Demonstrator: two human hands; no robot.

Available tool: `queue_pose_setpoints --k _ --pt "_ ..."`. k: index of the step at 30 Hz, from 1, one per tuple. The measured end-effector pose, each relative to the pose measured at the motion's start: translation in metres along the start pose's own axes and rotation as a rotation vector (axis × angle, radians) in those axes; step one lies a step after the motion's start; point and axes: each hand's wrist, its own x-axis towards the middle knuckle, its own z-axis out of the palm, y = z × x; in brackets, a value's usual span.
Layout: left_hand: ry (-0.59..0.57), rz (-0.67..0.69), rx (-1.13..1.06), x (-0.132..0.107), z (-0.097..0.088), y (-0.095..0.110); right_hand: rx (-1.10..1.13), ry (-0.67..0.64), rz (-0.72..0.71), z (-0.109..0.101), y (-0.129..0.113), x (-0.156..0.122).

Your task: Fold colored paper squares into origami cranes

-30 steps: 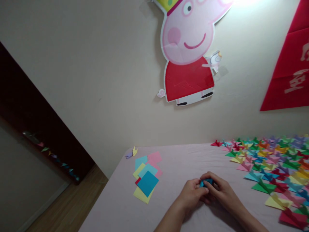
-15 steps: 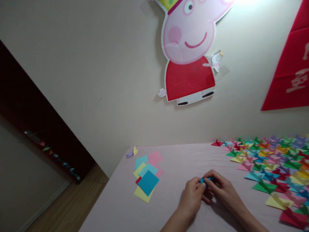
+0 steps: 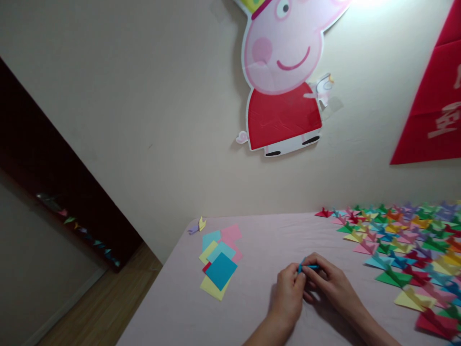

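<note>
A small piece of folded blue paper (image 3: 312, 266) is held between my two hands above the pink-covered table (image 3: 169, 298). My left hand (image 3: 288, 288) pinches its left end with thumb and fingertips. From the other side my right hand (image 3: 326, 278) grips it between thumb and index finger, the other fingers curled below. Most of the paper is hidden by the fingers, so its exact shape does not show. Left of my hands lie loose square paper sheets, a blue sheet (image 3: 221, 271) on top of light blue, yellow, pink and red ones.
Rows of colourful folded paper cranes (image 3: 410, 259) cover the table's right side. Two small folded papers, one yellow (image 3: 202, 223), sit at the far left corner. Behind the table rises a wall with a cartoon pig cutout (image 3: 284, 115). A dark door (image 3: 54, 158) stands at left.
Both hands stay nearly in place, with the fingers shifting slightly on the blue paper. Its right end now looks like a thin, narrow strip.
</note>
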Motion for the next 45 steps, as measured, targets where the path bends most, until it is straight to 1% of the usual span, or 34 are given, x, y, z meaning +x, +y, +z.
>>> queue_pose_setpoints --k 3,5,7,10,14,18,23,26,29,32,34,38,41,43,45 --pt "0.034 0.105 0.109 -0.001 0.002 0.003 0.028 0.019 -0.017 0.001 0.001 0.000" --pt "0.031 0.118 0.129 -0.001 0.002 0.002 0.035 0.022 -0.014 0.001 0.003 0.000" --pt "0.030 0.103 0.117 0.001 0.003 0.001 0.028 0.021 -0.011 0.001 0.004 0.000" --pt "0.029 0.057 0.068 0.003 0.002 0.002 0.014 0.055 -0.014 0.001 0.005 0.001" --pt "0.010 0.026 0.048 0.002 0.002 0.007 0.052 0.073 0.054 0.000 0.005 0.001" --pt "0.015 0.039 0.024 0.000 0.003 0.010 0.106 0.061 0.084 0.001 0.006 0.000" --pt "0.032 0.030 0.011 0.002 0.005 0.004 0.215 0.082 0.120 0.003 0.012 0.000" --pt "0.013 0.029 -0.017 0.003 0.005 0.002 0.266 0.072 0.165 0.003 0.014 0.001" --pt "-0.014 0.043 -0.055 0.004 0.005 0.002 0.275 0.030 0.196 0.002 0.013 0.002" --pt "-0.022 0.051 -0.069 0.005 0.005 0.002 0.240 0.010 0.199 0.000 0.012 0.003" --pt "-0.024 0.051 -0.071 0.005 0.005 0.003 0.185 0.026 0.174 0.000 0.012 0.003" --pt "-0.027 0.058 -0.073 0.003 0.005 0.007 0.054 0.082 0.083 -0.001 0.014 0.005" --pt "-0.030 0.067 -0.081 0.001 0.005 0.008 -0.012 0.154 0.058 -0.005 0.017 0.006" --pt "-0.031 0.070 -0.092 0.002 0.005 0.006 -0.060 0.212 0.040 -0.009 0.020 0.008" --pt "-0.034 0.066 -0.091 0.003 0.005 0.003 -0.134 0.235 -0.004 -0.011 0.022 0.009"
